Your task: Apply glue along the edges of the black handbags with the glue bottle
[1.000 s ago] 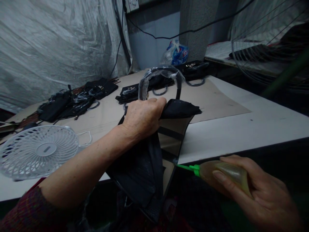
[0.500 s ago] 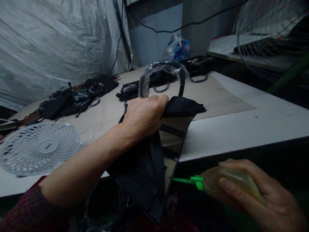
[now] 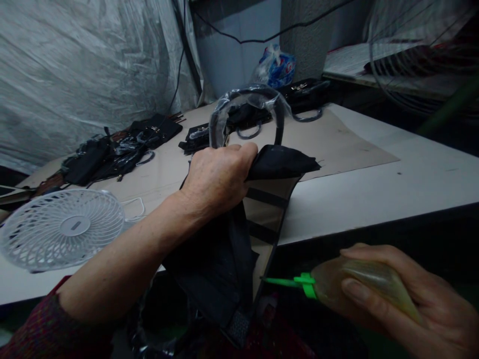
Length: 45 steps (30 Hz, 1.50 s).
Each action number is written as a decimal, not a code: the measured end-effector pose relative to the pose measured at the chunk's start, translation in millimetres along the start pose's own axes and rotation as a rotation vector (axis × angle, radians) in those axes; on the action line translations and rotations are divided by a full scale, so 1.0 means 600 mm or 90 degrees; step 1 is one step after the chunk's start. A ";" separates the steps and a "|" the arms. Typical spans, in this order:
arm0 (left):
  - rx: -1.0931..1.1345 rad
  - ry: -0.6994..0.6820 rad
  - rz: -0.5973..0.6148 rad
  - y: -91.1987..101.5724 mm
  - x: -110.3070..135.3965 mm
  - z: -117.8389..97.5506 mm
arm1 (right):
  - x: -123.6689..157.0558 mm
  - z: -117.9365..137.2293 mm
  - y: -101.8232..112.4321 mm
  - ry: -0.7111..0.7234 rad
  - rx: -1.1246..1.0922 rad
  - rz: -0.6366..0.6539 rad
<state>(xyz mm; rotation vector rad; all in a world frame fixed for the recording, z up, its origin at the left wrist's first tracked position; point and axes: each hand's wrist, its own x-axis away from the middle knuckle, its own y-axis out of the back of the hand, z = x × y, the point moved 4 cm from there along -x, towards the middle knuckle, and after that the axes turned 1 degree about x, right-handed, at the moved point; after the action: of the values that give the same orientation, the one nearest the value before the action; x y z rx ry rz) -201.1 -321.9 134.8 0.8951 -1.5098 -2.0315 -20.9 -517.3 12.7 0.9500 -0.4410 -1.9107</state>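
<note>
My left hand (image 3: 220, 174) is closed on the top edge of a black handbag (image 3: 209, 264), gripping its dark cloth just below a plastic-wrapped loop handle (image 3: 247, 92). The bag's side stands open toward the right and shows a tan inner panel (image 3: 264, 214) with dark strips. In my right hand (image 3: 396, 299) is a squeeze bottle (image 3: 359, 284) of yellowish-brown liquid, its green nozzle (image 3: 282, 281) pointing left. The nozzle's tip is at the panel's lower right edge; whether it touches I cannot tell.
A white fan (image 3: 75, 227) stands on the table at left. Several black bags (image 3: 123, 149) lie behind it, and more black bags (image 3: 305, 89) lie at the back. A blue-and-clear plastic bag (image 3: 277, 67) sits by the pillar. Brown sheet material (image 3: 348, 144) covers part of the white tabletop (image 3: 422, 174).
The nozzle tip has shifted slightly left against the bag's edge. My left hand and the bag's handle have moved a little up and left in view, still gripped.
</note>
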 end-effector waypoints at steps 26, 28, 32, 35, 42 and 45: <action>-0.031 0.035 0.043 0.023 0.029 0.000 | 0.046 0.002 -0.001 0.022 0.038 0.041; -0.027 0.036 0.045 0.024 0.032 0.000 | 0.055 0.000 0.000 0.023 0.035 0.037; -0.008 0.044 0.053 0.026 0.038 0.002 | 0.065 -0.007 -0.004 -0.015 0.027 0.080; -0.005 0.055 0.058 0.028 0.042 0.003 | 0.066 -0.008 -0.004 -0.020 0.025 0.063; -0.038 0.042 0.080 0.030 0.045 -0.004 | 0.078 0.003 -0.010 -0.001 0.000 0.092; -0.052 0.048 0.071 0.031 0.046 -0.004 | 0.081 0.003 -0.007 -0.013 0.011 0.072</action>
<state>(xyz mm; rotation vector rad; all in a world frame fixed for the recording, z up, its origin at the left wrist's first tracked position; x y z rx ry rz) -218.7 -348.0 145.5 0.8271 -1.3948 -1.9423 -37.8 -556.9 -10.0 0.8981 -0.5147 -1.8180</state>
